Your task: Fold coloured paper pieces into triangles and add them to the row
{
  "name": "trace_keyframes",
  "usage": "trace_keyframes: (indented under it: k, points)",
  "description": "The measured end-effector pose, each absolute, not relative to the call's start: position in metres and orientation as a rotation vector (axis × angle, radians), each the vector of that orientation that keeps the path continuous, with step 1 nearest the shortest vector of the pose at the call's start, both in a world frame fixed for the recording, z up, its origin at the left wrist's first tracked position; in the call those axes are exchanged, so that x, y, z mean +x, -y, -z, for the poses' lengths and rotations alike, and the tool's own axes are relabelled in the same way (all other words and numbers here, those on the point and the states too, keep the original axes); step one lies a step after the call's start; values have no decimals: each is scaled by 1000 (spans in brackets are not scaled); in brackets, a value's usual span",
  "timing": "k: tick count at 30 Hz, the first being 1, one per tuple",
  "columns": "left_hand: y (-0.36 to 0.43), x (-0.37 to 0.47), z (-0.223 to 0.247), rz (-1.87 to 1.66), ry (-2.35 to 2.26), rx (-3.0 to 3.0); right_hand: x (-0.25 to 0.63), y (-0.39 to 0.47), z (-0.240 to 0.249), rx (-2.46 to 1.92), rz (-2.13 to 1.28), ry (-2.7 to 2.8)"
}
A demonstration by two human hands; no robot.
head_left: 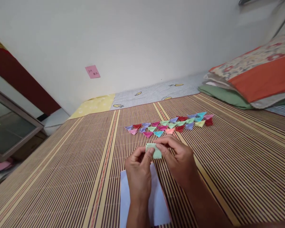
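Observation:
A small pale green paper piece (157, 153), folded into a near-square, is held up between both hands. My left hand (140, 164) pinches its left side, with the thumb lying over the front. At the paper's upper right, my right hand (177, 155) grips the edge between thumb and fingers. Beneath my left hand and wrist lies a light blue sheet or stack of paper (159, 202) on the striped mat (97, 158). Just beyond the hands, several small folded paper pieces (158, 134) in pink, red, blue, green and yellow form uneven rows.
Folded bedding (263, 79) in orange, floral and green is piled at the right. A patterned sheet (144, 95) borders the mat's far edge by the white wall. On the wall is a pink note (92, 72). A glass-panelled frame (11, 126) stands at the left.

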State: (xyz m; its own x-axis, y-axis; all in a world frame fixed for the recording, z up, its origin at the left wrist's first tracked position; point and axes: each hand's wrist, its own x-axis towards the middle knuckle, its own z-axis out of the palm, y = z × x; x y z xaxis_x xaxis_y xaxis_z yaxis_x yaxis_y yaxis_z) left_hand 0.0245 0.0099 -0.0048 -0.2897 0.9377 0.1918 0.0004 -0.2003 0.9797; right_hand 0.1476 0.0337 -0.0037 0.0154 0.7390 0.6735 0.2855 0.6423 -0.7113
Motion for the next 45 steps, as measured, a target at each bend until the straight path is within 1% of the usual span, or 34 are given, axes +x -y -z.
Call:
trace_keyframes:
  k: [6,12,17,20,24,28,34,40,45]
  points:
    - [-11,23,5,-1571,-1392,1323,148,-37,9,-907,-341,1666]
    - [-12,15,4,-1609,-1190,1083,150,-36,7,-919,-393,1649]
    - [-12,13,2,-1600,-1161,1086,149,-34,4,-877,-413,1700]
    - [-10,13,1,-1600,-1224,1169,146,-34,4,-861,-361,1755]
    - [-9,15,1,-1612,-1416,1354,141,-34,8,-889,-271,1796]
    - [-9,17,2,-1593,-1404,1312,140,-33,11,-925,-401,1737]
    - [-8,10,-2,-1443,-1332,1340,144,-31,6,-985,-685,1677]
    - [-8,8,1,-1331,-1324,1419,147,-32,3,-943,-707,1676]
    - [-12,11,2,-1284,-1177,1267,146,-36,10,-990,-832,1621]
